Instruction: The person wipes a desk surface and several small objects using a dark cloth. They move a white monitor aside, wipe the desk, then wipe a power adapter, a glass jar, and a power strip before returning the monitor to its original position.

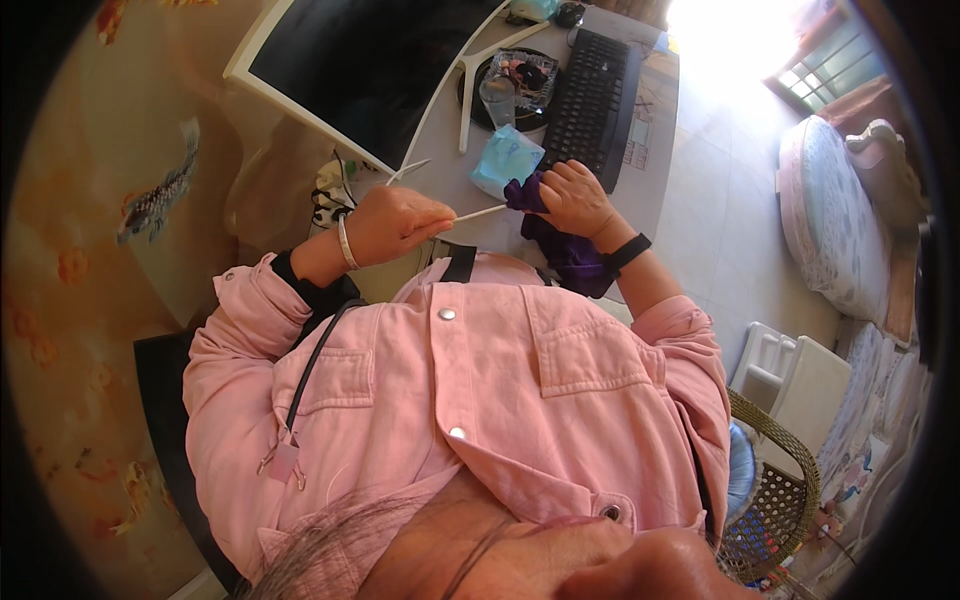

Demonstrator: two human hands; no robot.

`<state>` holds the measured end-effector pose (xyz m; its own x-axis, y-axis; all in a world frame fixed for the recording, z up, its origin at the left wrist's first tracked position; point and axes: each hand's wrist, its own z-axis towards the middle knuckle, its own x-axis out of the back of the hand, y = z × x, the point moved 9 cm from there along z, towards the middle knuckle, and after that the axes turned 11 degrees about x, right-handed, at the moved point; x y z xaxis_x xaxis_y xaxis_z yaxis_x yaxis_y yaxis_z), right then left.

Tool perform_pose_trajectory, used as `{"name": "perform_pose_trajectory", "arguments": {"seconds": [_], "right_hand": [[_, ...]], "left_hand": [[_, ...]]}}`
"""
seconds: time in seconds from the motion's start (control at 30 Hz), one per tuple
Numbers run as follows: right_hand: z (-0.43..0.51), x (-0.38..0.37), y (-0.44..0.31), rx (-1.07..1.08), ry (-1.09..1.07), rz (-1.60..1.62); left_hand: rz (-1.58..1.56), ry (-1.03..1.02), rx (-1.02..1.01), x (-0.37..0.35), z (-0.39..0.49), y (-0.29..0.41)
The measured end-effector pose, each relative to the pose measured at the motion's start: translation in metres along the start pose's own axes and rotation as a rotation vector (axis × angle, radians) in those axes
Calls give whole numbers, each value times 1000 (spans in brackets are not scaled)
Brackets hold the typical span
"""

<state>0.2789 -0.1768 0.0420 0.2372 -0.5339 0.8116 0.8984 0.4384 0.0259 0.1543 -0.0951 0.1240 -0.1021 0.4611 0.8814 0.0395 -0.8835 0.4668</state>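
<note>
My left hand (409,217), with a bracelet at its wrist, pinches a thin white rod or cable (480,214) in its fingertips. The other end of this length runs into a dark purple cloth (527,193) bunched in my right hand (576,196). More of the cloth hangs below that hand, over the desk's near edge. A black band circles my right wrist. Just beyond my right hand lies a light blue soft packet (508,161). Past my left hand a thin white piece (409,171) sticks out; whether it belongs to the same length I cannot tell.
On the desk (450,169) are a monitor (367,67), its white stand (466,105), a black keyboard (589,105), a clear cup (497,101) and a glass dish (551,75). Cables (330,196) crowd the left edge. A wicker chair (806,480) stands at right.
</note>
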Motion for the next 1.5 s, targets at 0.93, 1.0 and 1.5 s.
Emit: {"name": "perform_pose_trajectory", "arguments": {"seconds": [0.93,1.0,1.5], "right_hand": [[-110,39,95,-1012,1250,1268],[-57,31,73,-989,879,1229],[15,-47,-15,-83,-84,342]], "left_hand": [[-250,128,303,31,-20,-62],[-202,128,266,26,-11,-55],[52,106,42,3,-30,-27]]}}
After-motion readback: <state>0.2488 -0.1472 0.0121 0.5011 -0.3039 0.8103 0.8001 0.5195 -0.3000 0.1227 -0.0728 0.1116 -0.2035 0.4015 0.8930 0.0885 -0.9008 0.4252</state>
